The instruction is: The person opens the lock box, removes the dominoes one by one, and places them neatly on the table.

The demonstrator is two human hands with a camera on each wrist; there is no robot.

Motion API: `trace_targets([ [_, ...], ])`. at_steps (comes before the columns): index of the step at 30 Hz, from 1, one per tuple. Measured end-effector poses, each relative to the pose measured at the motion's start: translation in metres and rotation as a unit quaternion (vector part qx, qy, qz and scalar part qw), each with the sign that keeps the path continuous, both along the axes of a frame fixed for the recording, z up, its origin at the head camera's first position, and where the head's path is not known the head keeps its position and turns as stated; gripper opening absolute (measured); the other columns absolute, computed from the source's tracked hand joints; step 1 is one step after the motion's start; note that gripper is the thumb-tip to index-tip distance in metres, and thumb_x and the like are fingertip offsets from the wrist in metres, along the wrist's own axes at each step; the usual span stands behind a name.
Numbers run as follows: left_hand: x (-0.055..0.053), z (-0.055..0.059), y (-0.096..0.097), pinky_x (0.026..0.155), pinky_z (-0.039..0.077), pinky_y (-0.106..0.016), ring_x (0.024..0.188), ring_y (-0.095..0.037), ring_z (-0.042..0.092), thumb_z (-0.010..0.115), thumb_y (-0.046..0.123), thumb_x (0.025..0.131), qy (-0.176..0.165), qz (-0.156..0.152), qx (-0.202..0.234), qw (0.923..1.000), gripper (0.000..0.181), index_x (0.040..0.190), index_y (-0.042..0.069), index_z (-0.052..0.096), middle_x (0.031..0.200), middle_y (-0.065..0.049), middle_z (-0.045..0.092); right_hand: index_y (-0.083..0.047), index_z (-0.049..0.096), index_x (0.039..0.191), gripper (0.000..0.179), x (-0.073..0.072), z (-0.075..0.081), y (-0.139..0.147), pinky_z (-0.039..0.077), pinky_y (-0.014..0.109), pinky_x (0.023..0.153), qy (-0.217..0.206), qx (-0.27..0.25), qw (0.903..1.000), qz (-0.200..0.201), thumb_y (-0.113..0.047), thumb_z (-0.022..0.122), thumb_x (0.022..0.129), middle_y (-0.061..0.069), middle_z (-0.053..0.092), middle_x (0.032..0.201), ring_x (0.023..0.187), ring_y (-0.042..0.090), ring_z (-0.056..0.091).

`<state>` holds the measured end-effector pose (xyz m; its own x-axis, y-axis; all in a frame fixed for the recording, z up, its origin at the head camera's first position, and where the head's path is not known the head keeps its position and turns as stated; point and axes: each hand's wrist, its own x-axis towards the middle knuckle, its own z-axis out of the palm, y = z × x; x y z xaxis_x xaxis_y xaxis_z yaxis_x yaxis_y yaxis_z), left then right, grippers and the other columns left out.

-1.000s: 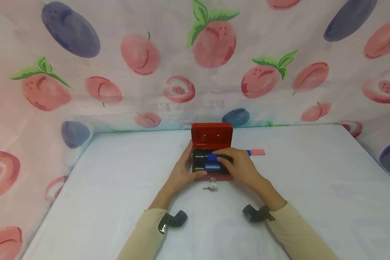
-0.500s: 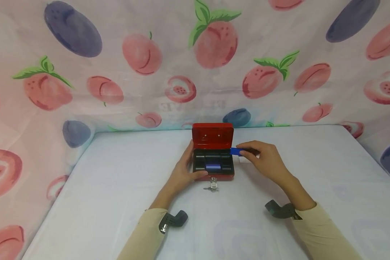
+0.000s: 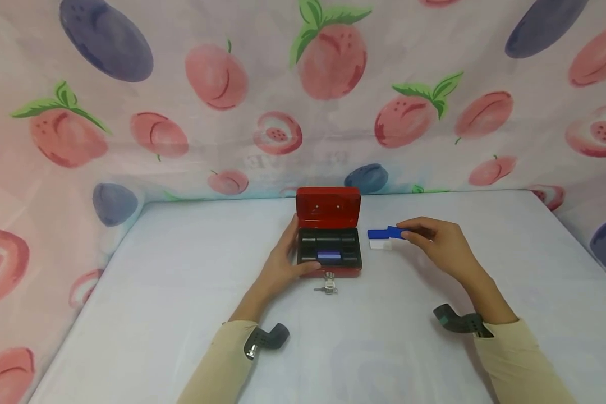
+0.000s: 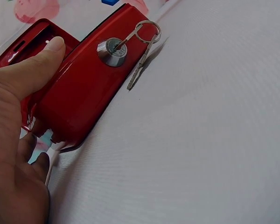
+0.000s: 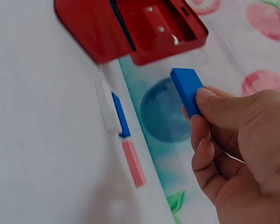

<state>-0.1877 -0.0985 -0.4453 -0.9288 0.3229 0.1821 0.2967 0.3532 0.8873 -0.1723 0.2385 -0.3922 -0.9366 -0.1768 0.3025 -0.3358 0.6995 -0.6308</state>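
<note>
A small red cash box (image 3: 340,272) stands on the white table with its lid (image 3: 328,193) raised and a black tray (image 3: 307,244) inside. One purple block (image 3: 329,255) lies in the tray's front part. My left hand (image 3: 283,258) grips the box's left end, thumb over the front rim and fingers along the side. To the right of the box, my right hand (image 3: 441,244) pinches a blue block (image 5: 185,86) between thumb and fingers, above the table. Near it lie another blue block (image 3: 377,234), a white block (image 3: 380,244) and a pink block (image 5: 134,163).
Keys on a ring (image 4: 142,58) hang from the lock (image 4: 112,51) on the box's front. A fruit-print cloth (image 3: 222,134) rises behind the table and at its left. Black wrist mounts (image 3: 267,338) sit at both sleeves.
My right hand has lifted the blue block out of the tray and carried it right, over the blocks on the table. The left hand stays on the box.
</note>
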Motion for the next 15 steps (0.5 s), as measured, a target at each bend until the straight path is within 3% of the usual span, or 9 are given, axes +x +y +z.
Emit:
trace_targets([
  [6, 0.0, 0.0, -0.001, 0.11, 0.028, -0.039, 0.142, -0.006, 0.015, 0.08, 0.03, 0.076, -0.003, 0.001, -0.007, 1.0, 0.106, 0.152, 0.042, 0.007, 0.155, 0.021, 0.013, -0.014, 0.073, 0.107, 0.02, -0.003, -0.006, 0.011, 0.049, 0.013, 0.07, -0.031, -0.012, 0.9994, -0.002, -0.023, 0.067, 0.091, 0.005, 0.07, 0.102, 0.086, 0.017, 0.063],
  [15, 0.0, 0.0, 0.0, 0.11, 0.029, -0.041, 0.142, -0.009, 0.016, 0.08, 0.03, 0.076, 0.008, -0.001, -0.005, 1.0, 0.106, 0.153, 0.04, 0.008, 0.156, 0.018, 0.014, -0.013, 0.071, 0.113, 0.025, -0.005, -0.019, 0.022, 0.049, 0.021, 0.074, -0.075, 0.014, 0.9971, -0.01, -0.024, 0.066, 0.092, 0.009, 0.068, 0.11, 0.095, 0.023, 0.061],
])
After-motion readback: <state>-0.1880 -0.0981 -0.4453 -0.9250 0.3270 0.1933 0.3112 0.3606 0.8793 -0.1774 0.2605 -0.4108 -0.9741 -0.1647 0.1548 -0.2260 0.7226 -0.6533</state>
